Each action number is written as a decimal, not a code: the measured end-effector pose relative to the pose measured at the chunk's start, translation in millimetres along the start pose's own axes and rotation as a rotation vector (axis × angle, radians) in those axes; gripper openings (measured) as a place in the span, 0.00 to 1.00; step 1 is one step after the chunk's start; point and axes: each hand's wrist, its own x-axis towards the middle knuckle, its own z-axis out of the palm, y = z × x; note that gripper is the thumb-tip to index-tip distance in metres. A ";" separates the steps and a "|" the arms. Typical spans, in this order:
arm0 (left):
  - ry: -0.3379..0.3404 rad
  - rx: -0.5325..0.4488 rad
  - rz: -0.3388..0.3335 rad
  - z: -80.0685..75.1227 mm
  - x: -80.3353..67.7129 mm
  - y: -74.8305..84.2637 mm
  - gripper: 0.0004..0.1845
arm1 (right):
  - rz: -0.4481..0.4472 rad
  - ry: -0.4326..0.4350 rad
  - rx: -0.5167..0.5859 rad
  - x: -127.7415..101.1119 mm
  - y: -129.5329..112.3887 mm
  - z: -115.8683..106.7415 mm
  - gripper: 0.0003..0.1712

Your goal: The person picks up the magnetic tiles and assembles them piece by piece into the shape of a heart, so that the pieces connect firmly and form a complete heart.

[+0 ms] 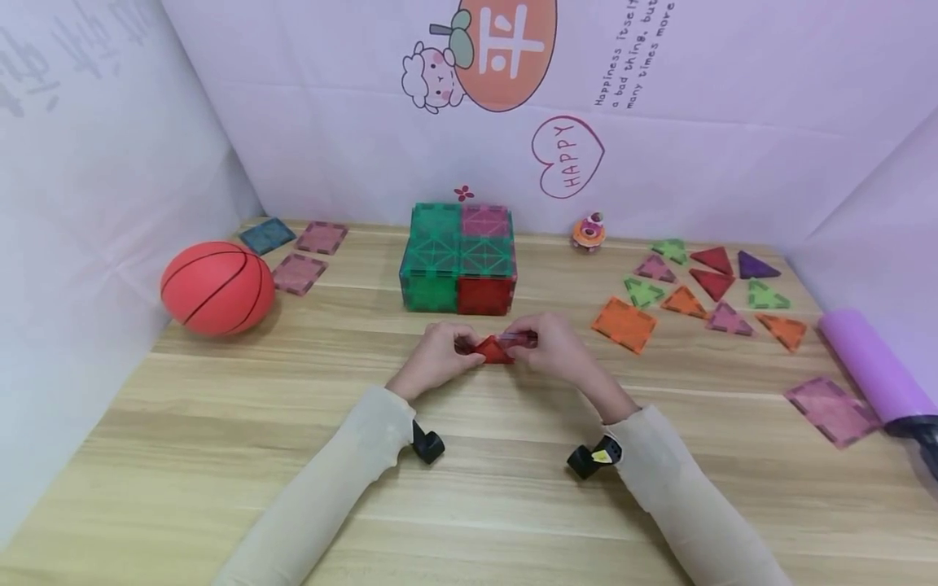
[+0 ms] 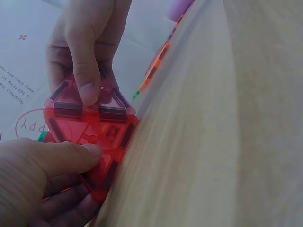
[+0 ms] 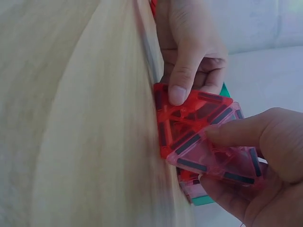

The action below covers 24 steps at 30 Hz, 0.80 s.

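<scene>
Near the middle of the table my left hand (image 1: 442, 354) pinches a red translucent triangular magnetic tile (image 2: 106, 127), thumb flat on its face. From the other side my right hand (image 1: 548, 350) grips a pink triangular magnetic tile (image 3: 220, 158) between thumb and fingers. The two tiles meet along one edge, the red one standing up from the tabletop in the left wrist view. Just behind both hands stands a box of square magnetic tiles (image 1: 432, 291), mostly green with a red front square and pink parts.
A red toy basketball (image 1: 218, 289) sits at left beside pink (image 1: 299, 273) and blue square tiles (image 1: 267, 236). Several triangular tiles (image 1: 685, 301) and an orange square tile (image 1: 624, 324) lie at right. Farther right are a pink square tile (image 1: 834, 411) and a purple cylinder (image 1: 875, 366). A small figurine (image 1: 589, 233) stands near the back wall.
</scene>
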 end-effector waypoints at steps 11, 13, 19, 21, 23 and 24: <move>0.000 0.037 0.008 -3.3 -1.3 0.5 0.02 | -0.017 -0.040 0.015 -1.9 9.9 -10.8 0.05; 0.005 0.030 0.001 -3.6 -1.4 -0.5 0.02 | 0.007 -0.042 -0.007 -5.6 16.3 -20.8 0.06; 0.008 0.033 -0.012 -6.4 -1.3 -2.1 0.02 | 0.149 0.028 -0.098 -21.0 54.5 -64.0 0.07; 0.007 0.036 -0.016 -6.8 -1.1 -1.6 0.02 | 0.205 0.082 -0.120 -27.3 76.7 -81.8 0.09; 0.006 0.037 -0.018 -6.5 -0.6 -0.9 0.02 | 0.280 0.135 -0.139 -35.8 102.5 -99.8 0.12; 0.005 0.036 -0.017 -5.9 -0.3 -0.5 0.02 | 0.328 0.154 -0.148 -40.8 115.9 -108.7 0.14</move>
